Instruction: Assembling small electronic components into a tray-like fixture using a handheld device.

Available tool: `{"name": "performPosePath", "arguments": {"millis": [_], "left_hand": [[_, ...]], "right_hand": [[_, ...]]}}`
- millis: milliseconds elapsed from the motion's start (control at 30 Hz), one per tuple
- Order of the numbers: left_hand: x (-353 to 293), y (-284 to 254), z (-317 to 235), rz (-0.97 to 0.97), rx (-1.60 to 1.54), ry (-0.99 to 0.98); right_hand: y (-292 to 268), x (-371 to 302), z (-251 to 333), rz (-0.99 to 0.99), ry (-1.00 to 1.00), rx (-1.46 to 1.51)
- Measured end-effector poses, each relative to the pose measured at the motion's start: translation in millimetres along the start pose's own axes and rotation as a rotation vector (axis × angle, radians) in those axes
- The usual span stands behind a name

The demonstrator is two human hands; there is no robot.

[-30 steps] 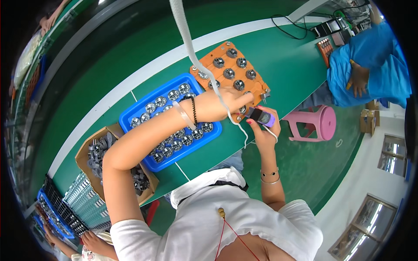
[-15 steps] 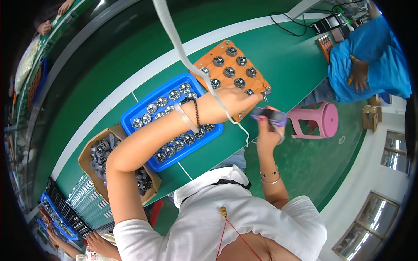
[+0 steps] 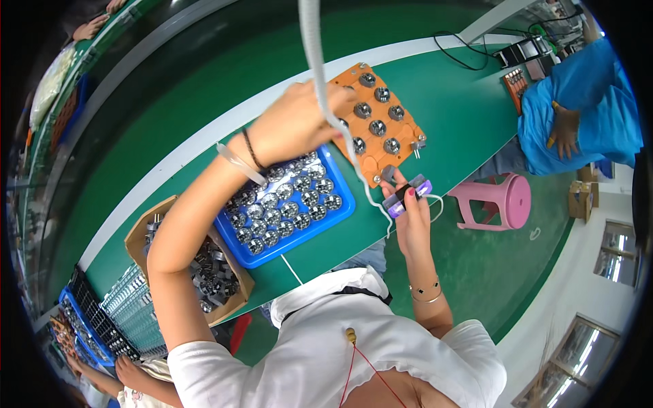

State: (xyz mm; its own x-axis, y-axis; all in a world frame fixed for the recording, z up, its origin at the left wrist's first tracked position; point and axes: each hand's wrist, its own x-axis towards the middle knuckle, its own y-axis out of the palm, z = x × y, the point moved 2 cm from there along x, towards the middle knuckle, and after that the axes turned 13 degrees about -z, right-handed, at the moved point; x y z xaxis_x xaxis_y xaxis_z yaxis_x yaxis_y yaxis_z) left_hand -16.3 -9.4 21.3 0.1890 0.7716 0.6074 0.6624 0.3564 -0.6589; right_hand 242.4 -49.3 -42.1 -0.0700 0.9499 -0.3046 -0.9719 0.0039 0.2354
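My left hand (image 3: pixel 292 121) is over the left edge of an orange board (image 3: pixel 373 162), its fingers bent down and pressed together near the round metallic parts (image 3: pixel 378 127) seated there. Whatever is in these fingertips is hidden. Below that wrist, a blue tray (image 3: pixel 348 209) holds rows of shiny round parts (image 3: pixel 289 209). Off the board's near corner, my right hand (image 3: pixel 413 228) is closed round a small purple-and-black device (image 3: pixel 407 198) with a pale cord. A grey piece (image 3: pixel 390 173) shows at its fingertips.
A carton (image 3: pixel 238 299) of loose grey parts stands left of the tray. A white strap (image 3: pixel 313 47) hangs across the view. One person in blue (image 3: pixel 578 102) sits at the right, near a pink stool (image 3: pixel 510 202). Another person's hands (image 3: pixel 129 374) are at lower left.
My left hand has moved from the board's near right corner to its far left side, uncovering the metal clamp and several round parts. My right hand has shifted slightly down, still holding the device.
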Motion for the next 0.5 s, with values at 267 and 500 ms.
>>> {"name": "performPosePath", "arguments": {"millis": [267, 500], "left_hand": [[-35, -45, 33, 0.004, 0.142, -0.241], [-85, -75, 31, 0.112, 0.229, -0.423]], "right_hand": [[52, 55, 1, 0.193, 0.029, 0.078], [115, 124, 4, 0.277, 0.018, 0.115]]}}
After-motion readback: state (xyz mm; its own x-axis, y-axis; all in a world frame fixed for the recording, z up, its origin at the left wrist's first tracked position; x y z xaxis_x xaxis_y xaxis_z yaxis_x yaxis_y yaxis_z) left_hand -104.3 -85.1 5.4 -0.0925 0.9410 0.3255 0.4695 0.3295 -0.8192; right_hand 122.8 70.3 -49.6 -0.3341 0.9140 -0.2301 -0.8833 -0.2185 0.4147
